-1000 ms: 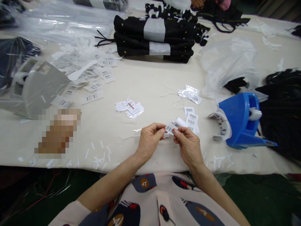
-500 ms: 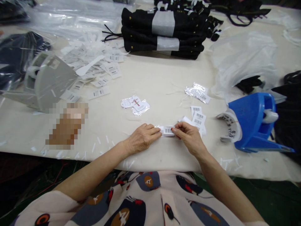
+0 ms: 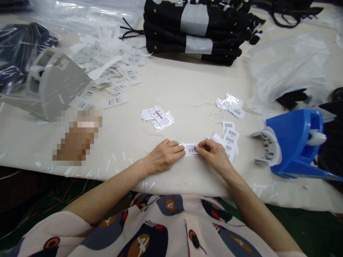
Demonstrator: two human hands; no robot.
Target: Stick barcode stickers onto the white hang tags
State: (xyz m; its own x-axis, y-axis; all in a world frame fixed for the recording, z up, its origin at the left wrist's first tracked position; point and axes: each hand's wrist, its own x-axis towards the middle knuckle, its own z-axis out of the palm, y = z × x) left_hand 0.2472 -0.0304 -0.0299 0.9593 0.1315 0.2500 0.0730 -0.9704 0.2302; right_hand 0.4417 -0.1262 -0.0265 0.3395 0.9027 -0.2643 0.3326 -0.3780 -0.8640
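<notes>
A small white barcode label (image 3: 191,150) lies flat on the cream table between my hands. My left hand (image 3: 166,156) presses its closed fingers on the label's left end. At the right end, my right hand (image 3: 213,153) has thumb and forefinger pinched on the label. Just beyond my right hand is a fanned strip of barcode stickers (image 3: 230,137). Tags in clear wrap (image 3: 161,117) with a printed figure lie beyond my left hand. Another small pile of wrapped tags (image 3: 230,106) sits farther right.
A blue tape dispenser (image 3: 293,142) stands at the right and a grey one (image 3: 53,85) at the left. White barcode tags (image 3: 107,67) are heaped back left. Folded black garments (image 3: 193,32) lie at the back. Clear plastic (image 3: 292,71) covers the back right.
The view has shifted slightly, so the things on the table appear a little farther right. Both hands stay at the label, with the right fingertips still on its right end.
</notes>
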